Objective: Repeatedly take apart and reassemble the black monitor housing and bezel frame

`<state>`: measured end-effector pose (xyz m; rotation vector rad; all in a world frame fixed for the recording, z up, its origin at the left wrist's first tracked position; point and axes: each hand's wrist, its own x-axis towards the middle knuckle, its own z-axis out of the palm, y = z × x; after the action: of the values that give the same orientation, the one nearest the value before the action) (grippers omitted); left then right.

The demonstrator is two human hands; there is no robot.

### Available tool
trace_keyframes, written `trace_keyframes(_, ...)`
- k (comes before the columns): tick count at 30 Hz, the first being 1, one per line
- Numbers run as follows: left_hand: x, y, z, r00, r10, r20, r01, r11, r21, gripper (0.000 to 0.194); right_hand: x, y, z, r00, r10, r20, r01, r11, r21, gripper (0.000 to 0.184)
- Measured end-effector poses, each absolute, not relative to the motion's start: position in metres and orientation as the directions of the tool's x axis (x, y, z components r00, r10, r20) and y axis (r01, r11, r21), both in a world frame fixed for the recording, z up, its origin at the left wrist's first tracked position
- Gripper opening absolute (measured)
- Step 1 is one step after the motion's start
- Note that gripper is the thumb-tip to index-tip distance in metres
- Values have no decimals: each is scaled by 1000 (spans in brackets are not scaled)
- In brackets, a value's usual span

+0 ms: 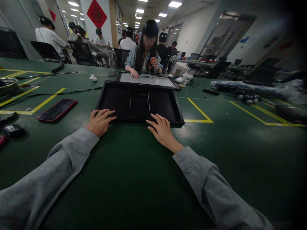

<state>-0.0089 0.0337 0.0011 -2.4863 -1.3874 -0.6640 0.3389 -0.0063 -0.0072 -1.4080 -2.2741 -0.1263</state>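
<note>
Grey sleeves (72, 153) come in from both lower corners, nearest the camera, and end at two bare hands on the near side of a shallow black casing (115, 100). The casing lies on the green bench (134, 175), straight ahead of the person, with its recessed face up and its long axis running crosswise, from the left hand's side to the right hand's. Both hands are therefore along the same long edge, the near one, with the far edge well beyond the fingertips.

The left hand (98, 123) is over the casing's near left corner. The right hand (164, 129) is at the near rim, right of the middle and inward of the right corner, so the left is nearer to its own end. Fingers on both are fanned out and lightly bent, pinching nothing; they look to be touching the rim, though how firmly I cannot tell.

Left of the casing lies a red-edged phone (57, 110); to its right, yellow tape (200, 110) marks the bench. Just beyond the casing's far edge is a flat grey panel (148, 80), where a person (144, 57) opposite rests one hand and holds something orange in the other.
</note>
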Motion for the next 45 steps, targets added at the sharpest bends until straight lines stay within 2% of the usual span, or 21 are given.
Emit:
trace_keyframes(4,19,24,4,402,739,540,869,-494,29,41,332,-8,-6,-371,824,427,869,471,-153,47)
trace_keyframes(9,59,15,7,504,708,495,833,-551,-59,44,308,-9,-2,-347,835,426,889,438,-133,50)
trace_keyframes(15,87,12,6,595,684,421,791,-592,-157,46,283,-15,3,-387,826,411,888,453,-75,44)
trace_keyframes(20,87,14,3,593,721,359,797,-588,-138,46,283,-16,3,-377,828,416,894,443,-72,44)
trace_keyframes(23,87,14,2,599,753,273,795,-601,-86,49,283,-15,1,-374,830,413,894,442,-78,44)
trace_keyframes(26,90,12,3,539,822,181,839,-542,-36,53,283,-13,-1,-376,832,407,891,445,-86,43)
trace_keyframes(29,92,10,5,491,861,128,870,-491,-37,55,283,-11,-3,-380,831,406,888,451,-93,43)
trace_keyframes(45,94,9,10,477,873,107,879,-471,-71,55,282,-9,-7,-388,815,431,873,475,-112,43)
